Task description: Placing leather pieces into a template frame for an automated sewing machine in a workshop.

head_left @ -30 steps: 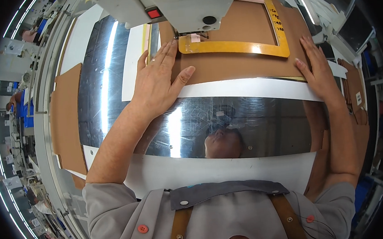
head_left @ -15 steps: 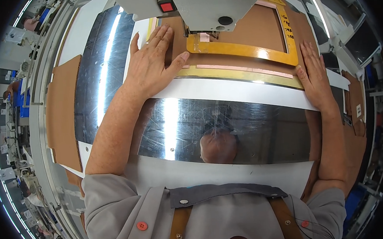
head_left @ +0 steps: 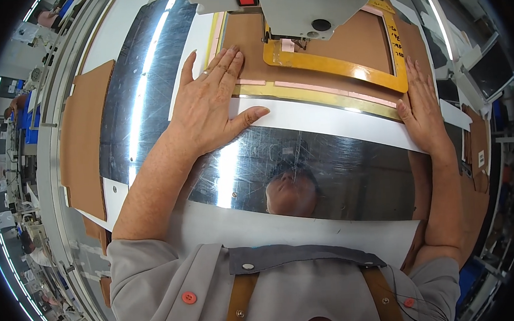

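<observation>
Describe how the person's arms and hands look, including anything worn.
Plain, short grey sleeves leave the forearms bare. The left hand is ungloved, with a thin ring on one finger. The right hand is ungloved too; no ring shows there.

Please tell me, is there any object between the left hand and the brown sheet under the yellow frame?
Nothing visible is between them: the left hand lies spread, with its fingertips over the left edge of the brown sheet. The yellow frame lies farther right, past a bare strip of the sheet.
</observation>
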### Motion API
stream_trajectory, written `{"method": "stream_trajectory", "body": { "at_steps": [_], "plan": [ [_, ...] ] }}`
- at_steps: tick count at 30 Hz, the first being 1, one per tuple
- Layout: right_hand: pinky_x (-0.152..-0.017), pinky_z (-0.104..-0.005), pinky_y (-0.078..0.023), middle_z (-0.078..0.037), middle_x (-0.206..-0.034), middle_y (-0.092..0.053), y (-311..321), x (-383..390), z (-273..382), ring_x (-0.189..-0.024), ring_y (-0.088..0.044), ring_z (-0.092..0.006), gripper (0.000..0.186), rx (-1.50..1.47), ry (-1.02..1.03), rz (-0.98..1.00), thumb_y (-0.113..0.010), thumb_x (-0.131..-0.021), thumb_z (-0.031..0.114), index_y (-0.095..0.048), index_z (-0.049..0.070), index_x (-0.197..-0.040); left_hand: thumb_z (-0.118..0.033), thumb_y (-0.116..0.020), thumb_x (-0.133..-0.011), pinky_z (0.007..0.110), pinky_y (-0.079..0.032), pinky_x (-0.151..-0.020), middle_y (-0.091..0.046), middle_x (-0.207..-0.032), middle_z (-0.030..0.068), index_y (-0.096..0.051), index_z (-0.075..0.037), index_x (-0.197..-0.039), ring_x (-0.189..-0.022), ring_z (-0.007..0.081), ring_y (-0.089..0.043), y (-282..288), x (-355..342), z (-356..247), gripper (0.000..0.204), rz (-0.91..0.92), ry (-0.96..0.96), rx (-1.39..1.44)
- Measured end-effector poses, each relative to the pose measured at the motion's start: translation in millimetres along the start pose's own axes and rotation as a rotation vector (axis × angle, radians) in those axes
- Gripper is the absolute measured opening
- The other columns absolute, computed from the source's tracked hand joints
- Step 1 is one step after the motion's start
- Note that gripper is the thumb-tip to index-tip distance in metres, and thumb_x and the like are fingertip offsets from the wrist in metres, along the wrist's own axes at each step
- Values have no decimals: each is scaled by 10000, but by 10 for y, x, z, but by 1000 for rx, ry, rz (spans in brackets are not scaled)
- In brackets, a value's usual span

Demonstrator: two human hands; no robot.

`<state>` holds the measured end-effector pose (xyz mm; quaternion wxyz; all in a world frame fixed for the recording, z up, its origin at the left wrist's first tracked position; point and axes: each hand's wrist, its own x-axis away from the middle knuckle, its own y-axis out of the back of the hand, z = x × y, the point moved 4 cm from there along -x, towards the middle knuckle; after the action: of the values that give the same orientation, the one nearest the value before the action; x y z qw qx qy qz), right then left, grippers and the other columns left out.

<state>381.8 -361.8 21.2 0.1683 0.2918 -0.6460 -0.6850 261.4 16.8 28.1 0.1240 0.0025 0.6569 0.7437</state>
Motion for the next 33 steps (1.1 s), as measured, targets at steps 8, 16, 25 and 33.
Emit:
{"method": "stream_trajectory", "body": {
  "at_steps": [8, 16, 25, 33],
  "plan": [
    [-1264, -495, -150, -221, -1617, -331, 18, 5, 63, -1537, -249, -346, 864, -75, 43, -54, -405, -1008, 625, -308, -29, -1565, -828, -283, -908, 487, -12, -1278, -469, -1547, 164, -386, -50, -1554, -1470, 249, -410, -31, 54, 67, 1016, 13, 68, -76],
    [-1242, -483, -241, -196, -1589, -400, 151, 154, 13, -1502, -335, -349, 801, -30, -11, 16, -493, -990, 579, -384, 12, -1546, -787, -403, -906, 506, -85, -1277, -484, -1537, 162, -426, -61, -1534, -1484, 255, -387, 82, 48, 95, 960, -117, -65, 136],
    [-1261, -464, -211, -224, -1597, -368, 81, 101, 83, -1522, -284, -353, 867, -3, 9, -6, -454, -980, 617, -341, -25, -1551, -737, -423, -942, 496, -163, -1269, -536, -1485, 182, -496, -4, -1473, -1430, 275, -468, -21, 66, 61, 908, -127, -57, 103],
    [-1262, -473, -201, -211, -1601, -369, 117, 136, 78, -1521, -292, -347, 860, -52, -1, -34, -481, -970, 608, -345, -3, -1558, -674, -541, -919, 507, -212, -1238, -593, -1424, 178, -551, -19, -1430, -1331, 274, -568, 84, 62, 116, 830, -195, -43, 165]
  ]
}}
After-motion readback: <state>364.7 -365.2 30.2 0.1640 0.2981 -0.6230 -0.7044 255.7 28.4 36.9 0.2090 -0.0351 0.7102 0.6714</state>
